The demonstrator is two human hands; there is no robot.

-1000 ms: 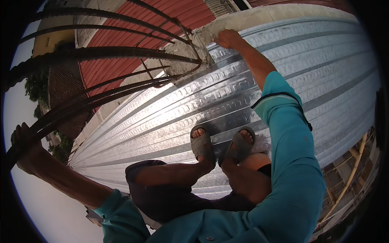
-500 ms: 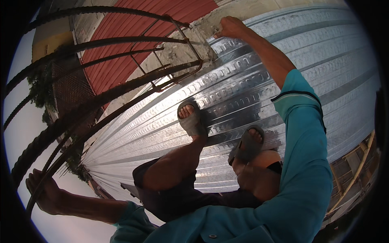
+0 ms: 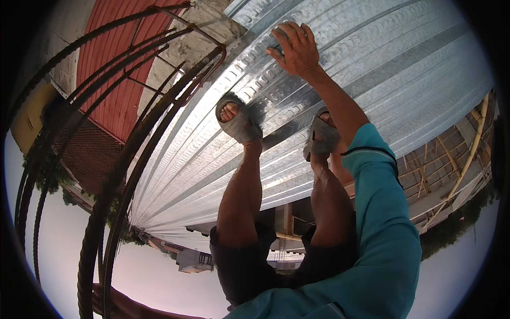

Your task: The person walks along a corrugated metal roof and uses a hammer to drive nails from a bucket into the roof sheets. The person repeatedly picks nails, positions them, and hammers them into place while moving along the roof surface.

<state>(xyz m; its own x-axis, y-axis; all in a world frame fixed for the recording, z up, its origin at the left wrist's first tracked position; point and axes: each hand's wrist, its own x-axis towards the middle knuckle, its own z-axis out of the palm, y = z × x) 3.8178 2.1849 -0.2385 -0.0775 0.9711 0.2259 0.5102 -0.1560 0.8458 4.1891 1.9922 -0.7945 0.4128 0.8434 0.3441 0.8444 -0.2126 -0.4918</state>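
My left hand is at the lower left, closed around the ribbed steel rebar and partly hidden behind the bars. Fingers apart, my right hand reaches out with its palm toward the shiny corrugated metal decking and holds nothing. Whether it presses on the sheet is hard to tell. Both my feet, in grey sandals, stand on the decking below that hand.
Several long bars, tied with a square stirrup, rise from a concrete column top at left. Beyond lies a red corrugated roof. Bamboo poles frame the structure past the decking's right edge.
My right hand has gone from a curled pose at the concrete edge to spread fingers over the decking. The view has shifted, and my left hand now shows lower, more hidden by the bars.
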